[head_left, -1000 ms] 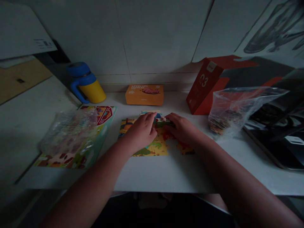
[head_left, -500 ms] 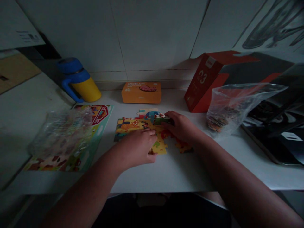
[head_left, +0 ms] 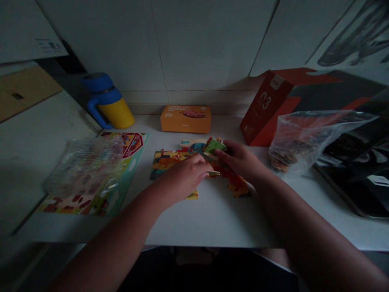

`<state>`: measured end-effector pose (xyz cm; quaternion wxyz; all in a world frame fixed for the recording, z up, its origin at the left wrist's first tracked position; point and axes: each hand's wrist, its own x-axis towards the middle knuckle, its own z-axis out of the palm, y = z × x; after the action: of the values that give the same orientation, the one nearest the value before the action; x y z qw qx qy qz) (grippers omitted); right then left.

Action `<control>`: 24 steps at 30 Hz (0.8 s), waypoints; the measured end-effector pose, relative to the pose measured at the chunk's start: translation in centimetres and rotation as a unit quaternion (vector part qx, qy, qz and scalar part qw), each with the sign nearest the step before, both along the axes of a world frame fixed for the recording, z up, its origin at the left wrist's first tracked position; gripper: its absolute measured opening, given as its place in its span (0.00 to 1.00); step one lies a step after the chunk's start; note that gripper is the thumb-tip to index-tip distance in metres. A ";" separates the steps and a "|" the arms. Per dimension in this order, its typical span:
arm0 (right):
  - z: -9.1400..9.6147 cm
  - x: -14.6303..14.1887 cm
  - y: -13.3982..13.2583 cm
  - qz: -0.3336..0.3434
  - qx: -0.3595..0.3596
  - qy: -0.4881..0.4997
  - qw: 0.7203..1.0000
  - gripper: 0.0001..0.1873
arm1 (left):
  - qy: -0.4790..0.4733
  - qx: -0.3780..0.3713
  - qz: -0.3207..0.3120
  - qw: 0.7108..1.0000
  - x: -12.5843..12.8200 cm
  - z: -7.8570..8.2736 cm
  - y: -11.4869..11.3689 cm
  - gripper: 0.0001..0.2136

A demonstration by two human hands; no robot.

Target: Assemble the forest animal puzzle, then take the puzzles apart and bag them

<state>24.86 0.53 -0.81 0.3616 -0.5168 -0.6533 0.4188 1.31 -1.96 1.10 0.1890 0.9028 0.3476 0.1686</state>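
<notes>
A partly built colourful jigsaw puzzle [head_left: 165,160] lies flat on the white table [head_left: 212,215]. My left hand [head_left: 185,176] rests over its right part, fingers pinched on a thin puzzle piece [head_left: 213,173] at the fingertips. My right hand [head_left: 241,160] is closed on a small stack of puzzle pieces [head_left: 214,145], lifted and tilted just above the puzzle's far right corner. More orange-red puzzle sections [head_left: 238,186] lie under my right wrist.
A blue and yellow bottle [head_left: 107,103] and an orange box [head_left: 186,118] stand by the wall. A red carton [head_left: 266,105] stands at right, beside a clear bag [head_left: 306,138] with pieces. A picture sheet [head_left: 121,162] under a plastic bag [head_left: 85,164] lies at left.
My left hand drew back from the puzzle's far edge, then shifted right, pinching a piece. My right hand raised and tilted its stack of pieces.
</notes>
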 end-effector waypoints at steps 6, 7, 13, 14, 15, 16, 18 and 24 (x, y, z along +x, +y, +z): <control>1.1 0.0 -0.5 0.025 -0.163 0.311 0.936 0.19 | -0.124 -0.027 0.090 0.988 -0.7 0.0 1.3 0.23; 1.3 -0.1 -0.6 0.037 -0.178 0.327 0.927 0.19 | -0.136 -0.028 0.103 0.985 -0.8 -0.2 1.5 0.22; 0.8 -1.0 -0.8 0.060 -0.226 0.321 0.918 0.20 | -0.191 -0.044 0.152 0.969 0.0 -0.9 1.4 0.18; 0.6 -1.1 -0.8 0.054 -0.220 0.307 0.924 0.19 | -0.200 -0.061 0.148 0.967 0.2 -0.9 1.2 0.18; 0.5 -1.1 -0.8 0.049 -0.211 0.290 0.932 0.18 | -0.209 -0.081 0.138 0.965 0.4 -1.0 1.0 0.19; 0.4 -1.1 -0.8 0.043 -0.200 0.271 0.941 0.18 | -0.222 -0.102 0.122 0.962 0.6 -1.0 0.8 0.20; 0.3 -1.1 -0.7 0.033 -0.178 0.234 0.955 0.20 | -0.255 -0.143 0.095 0.952 0.9 -1.0 0.4 0.22; 0.8 -1.4 -1.0 0.085 -0.149 0.181 0.968 0.25 | -0.225 -0.155 0.103 0.957 0.9 -0.3 -0.3 0.31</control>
<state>23.41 -0.47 -0.02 0.3557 -0.4235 -0.5486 0.6270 2.16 -2.26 0.79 0.3812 0.7608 0.4088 0.3297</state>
